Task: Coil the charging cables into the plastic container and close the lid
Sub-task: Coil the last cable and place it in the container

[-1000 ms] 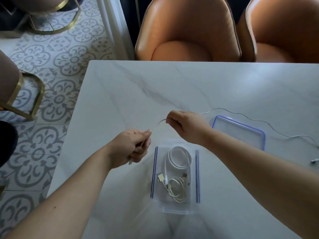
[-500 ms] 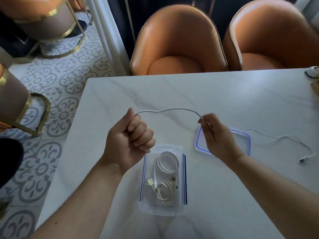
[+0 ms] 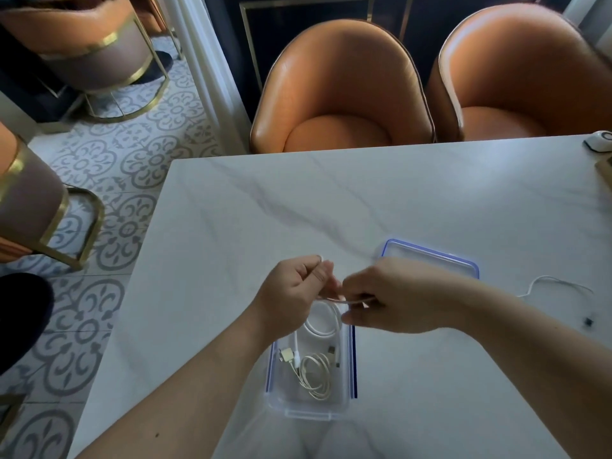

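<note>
A clear plastic container with blue side strips stands open on the white marble table; coiled white cables lie inside. Its blue-rimmed lid lies flat just behind my right wrist. My left hand and my right hand meet above the container's far end, both pinching a thin white charging cable. The cable's loose tail trails over the table at the right, ending in a small dark plug.
Two orange chairs stand at the table's far edge. A small white device and a tan object sit at the far right corner. The table's left edge drops to a patterned tile floor.
My hands were apart with the cable arched between them; now they have come together over the container. The cable's tail has been drawn in closer from the right.
</note>
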